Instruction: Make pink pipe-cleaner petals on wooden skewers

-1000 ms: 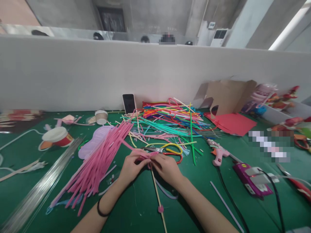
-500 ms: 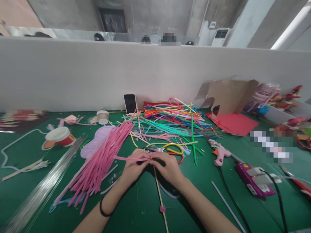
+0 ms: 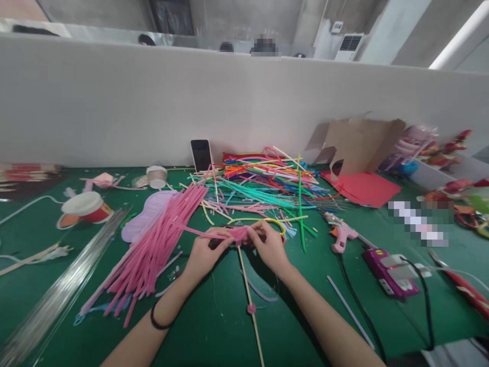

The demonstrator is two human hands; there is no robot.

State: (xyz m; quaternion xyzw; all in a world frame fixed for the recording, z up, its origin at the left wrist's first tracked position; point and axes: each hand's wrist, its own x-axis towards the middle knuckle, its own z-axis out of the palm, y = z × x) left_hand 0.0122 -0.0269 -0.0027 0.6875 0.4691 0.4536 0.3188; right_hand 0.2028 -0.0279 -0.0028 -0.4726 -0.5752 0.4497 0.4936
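Observation:
In the middle of the green table, both my hands pinch a pink pipe cleaner (image 3: 239, 233) from either side. Its free tail runs left past my left hand (image 3: 209, 251), whose fingers are closed on it. The fingers of my right hand (image 3: 268, 244) are closed at its right side. Below it a thin wooden stick (image 3: 246, 278) slants toward me, with a small pink bead-like piece (image 3: 251, 309) partway along. Scissors (image 3: 280, 224) with yellow and red handles lie just behind my hands, partly hidden. A bundle of pink pipe cleaners (image 3: 153, 260) lies left of my left hand.
Many coloured pipe cleaners (image 3: 263, 188) are heaped at the back, beside a phone (image 3: 201, 155). To the right lie a pink glue gun (image 3: 344, 234), a purple power strip (image 3: 385, 272) and red paper (image 3: 362, 188). Leftward are a paper cup (image 3: 89, 208) and clear thin rods (image 3: 64, 290).
The pink pipe cleaner between my fingers now shows as a wider, folded patch. My right hand has turned, exposing it more. The whole view has shifted slightly.

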